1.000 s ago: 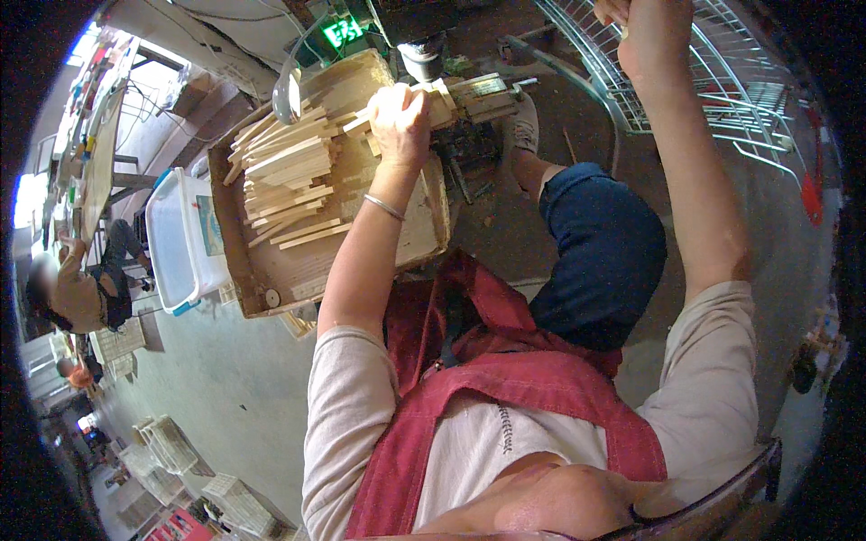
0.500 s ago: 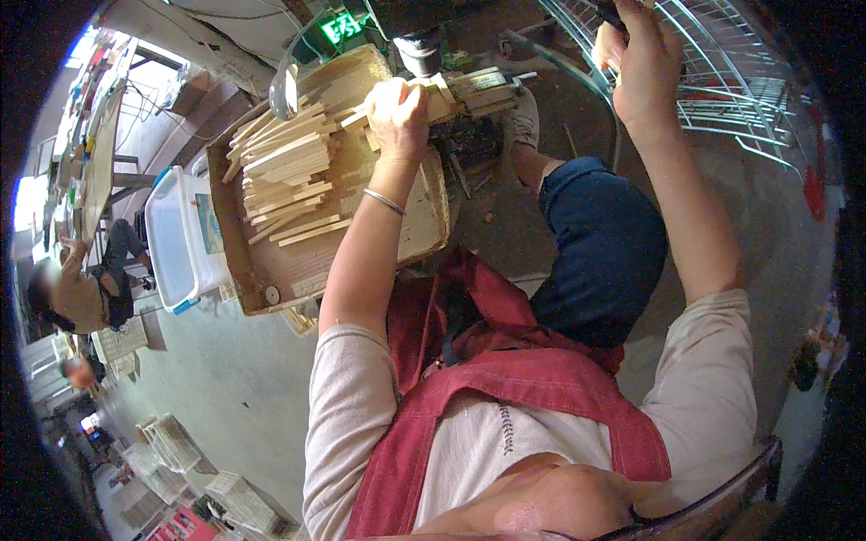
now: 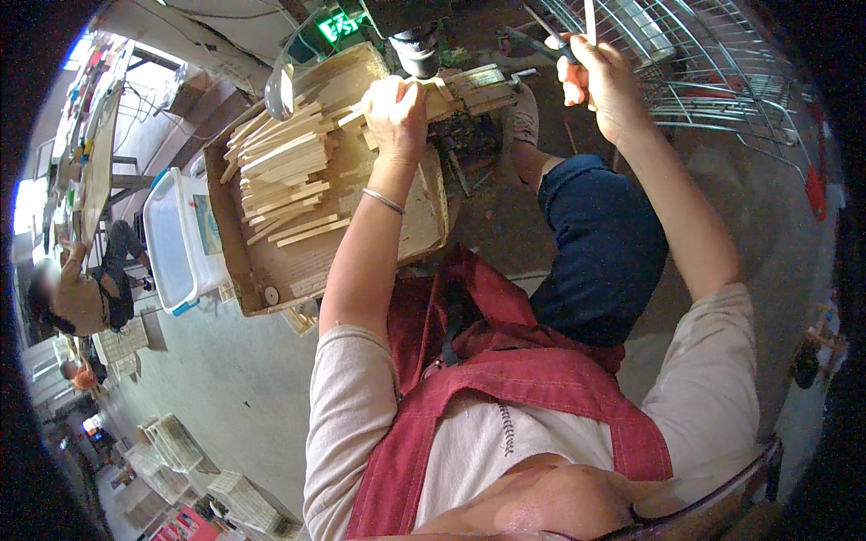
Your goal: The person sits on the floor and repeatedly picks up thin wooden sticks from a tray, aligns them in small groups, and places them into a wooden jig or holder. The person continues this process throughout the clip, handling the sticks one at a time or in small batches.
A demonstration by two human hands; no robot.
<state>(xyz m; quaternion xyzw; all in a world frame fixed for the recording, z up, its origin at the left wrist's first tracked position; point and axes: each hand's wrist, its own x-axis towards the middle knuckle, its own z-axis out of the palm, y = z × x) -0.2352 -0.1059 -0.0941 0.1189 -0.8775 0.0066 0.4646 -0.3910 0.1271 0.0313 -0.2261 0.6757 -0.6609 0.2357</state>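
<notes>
My left hand (image 3: 397,113) grips a pale wooden stick (image 3: 354,114) and holds it on the small table under the drill head (image 3: 418,52) of a drill press. My right hand (image 3: 600,81) is closed around the red-handled lever (image 3: 552,41) at the upper right. A cardboard box (image 3: 271,270) left of my left arm holds several cut wooden sticks (image 3: 280,176) in a loose pile. A bracelet sits on my left wrist. My red apron (image 3: 505,379) and my blue-trousered knee (image 3: 595,243) fill the middle.
A white plastic bin with a blue rim (image 3: 176,239) stands left of the cardboard box. A white wire rack (image 3: 713,63) is at the upper right. Another person (image 3: 77,288) sits at the far left by a long table. White crates (image 3: 180,451) lie on the floor.
My right hand has come down and toward me with the lever. My left hand stays on the stick under the drill head.
</notes>
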